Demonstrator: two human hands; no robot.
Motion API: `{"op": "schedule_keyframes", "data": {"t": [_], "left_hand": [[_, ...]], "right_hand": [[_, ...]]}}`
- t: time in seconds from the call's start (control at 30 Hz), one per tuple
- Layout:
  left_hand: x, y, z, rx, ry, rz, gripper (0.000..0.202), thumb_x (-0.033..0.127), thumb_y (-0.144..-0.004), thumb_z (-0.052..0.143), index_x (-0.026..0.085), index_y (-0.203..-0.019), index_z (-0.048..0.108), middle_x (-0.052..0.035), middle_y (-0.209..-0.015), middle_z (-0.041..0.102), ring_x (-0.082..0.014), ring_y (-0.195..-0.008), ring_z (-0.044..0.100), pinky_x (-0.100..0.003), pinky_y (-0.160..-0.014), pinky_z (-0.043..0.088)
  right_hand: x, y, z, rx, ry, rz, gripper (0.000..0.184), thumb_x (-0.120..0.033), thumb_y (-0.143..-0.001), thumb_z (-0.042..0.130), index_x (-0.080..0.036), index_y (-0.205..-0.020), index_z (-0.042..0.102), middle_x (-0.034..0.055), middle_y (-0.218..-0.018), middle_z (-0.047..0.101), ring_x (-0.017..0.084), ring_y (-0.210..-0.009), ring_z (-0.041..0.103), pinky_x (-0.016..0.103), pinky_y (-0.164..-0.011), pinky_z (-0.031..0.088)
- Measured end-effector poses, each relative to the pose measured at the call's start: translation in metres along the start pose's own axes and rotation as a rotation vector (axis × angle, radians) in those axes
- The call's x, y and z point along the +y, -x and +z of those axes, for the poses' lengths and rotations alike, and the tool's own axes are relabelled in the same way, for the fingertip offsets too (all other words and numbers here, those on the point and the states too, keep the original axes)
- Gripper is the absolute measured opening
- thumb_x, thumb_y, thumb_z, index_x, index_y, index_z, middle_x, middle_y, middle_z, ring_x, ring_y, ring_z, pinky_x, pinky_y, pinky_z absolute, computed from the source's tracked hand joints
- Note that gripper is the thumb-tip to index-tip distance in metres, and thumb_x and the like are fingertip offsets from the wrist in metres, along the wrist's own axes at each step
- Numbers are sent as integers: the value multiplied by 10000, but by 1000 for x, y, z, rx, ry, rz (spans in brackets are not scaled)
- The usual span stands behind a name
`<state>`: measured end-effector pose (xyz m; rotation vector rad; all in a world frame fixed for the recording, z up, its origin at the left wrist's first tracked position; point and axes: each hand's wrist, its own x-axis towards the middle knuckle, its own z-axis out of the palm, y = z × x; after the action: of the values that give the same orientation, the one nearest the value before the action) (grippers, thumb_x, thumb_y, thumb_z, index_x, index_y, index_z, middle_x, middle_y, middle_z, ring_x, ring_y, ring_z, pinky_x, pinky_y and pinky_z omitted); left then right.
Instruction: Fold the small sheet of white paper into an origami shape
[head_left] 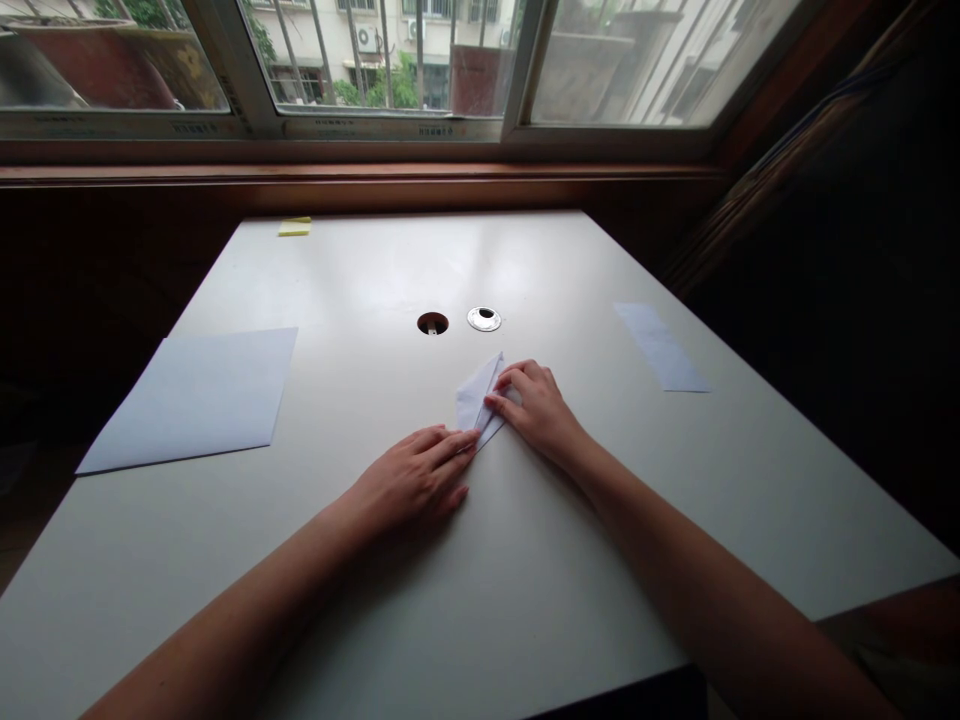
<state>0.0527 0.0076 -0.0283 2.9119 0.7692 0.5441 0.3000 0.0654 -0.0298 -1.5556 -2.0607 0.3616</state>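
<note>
A small piece of white paper [472,398], folded into a kite-like shape with a point at the far end, lies in the middle of the table. On its near corner rest the fingertips of my left hand [416,475], stretched out and fairly flat, with the thumb lower down. My right hand [536,405] is at the paper's right edge, its thumb and bent fingers pinching a folded flap. Part of the paper is hidden under the fingers of both hands.
White sheets [202,395] lie at the left edge of the white table [360,270]. A paper strip [660,345] is on the right. A round hole [433,323] and its metal cover [484,319] are beyond the paper. Yellow sticky notes [295,227] sit near the window [390,60].
</note>
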Motion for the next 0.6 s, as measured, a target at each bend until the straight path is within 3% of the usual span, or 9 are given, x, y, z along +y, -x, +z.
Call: {"op": "schedule_keyframes", "data": {"t": [0.6], "left_hand": [[8,-3,-3,-42,10,-47,436,371,-974,460,141,-1340,522,-103,-1482,493,-262,-1263,539,-439,-1133,402]], "right_hand": [[7,-4,5,18,21,-30,132,-346,-871,613,-226,-836,572,72,-1067,590,261,-1010,551,427,-947,448]]}}
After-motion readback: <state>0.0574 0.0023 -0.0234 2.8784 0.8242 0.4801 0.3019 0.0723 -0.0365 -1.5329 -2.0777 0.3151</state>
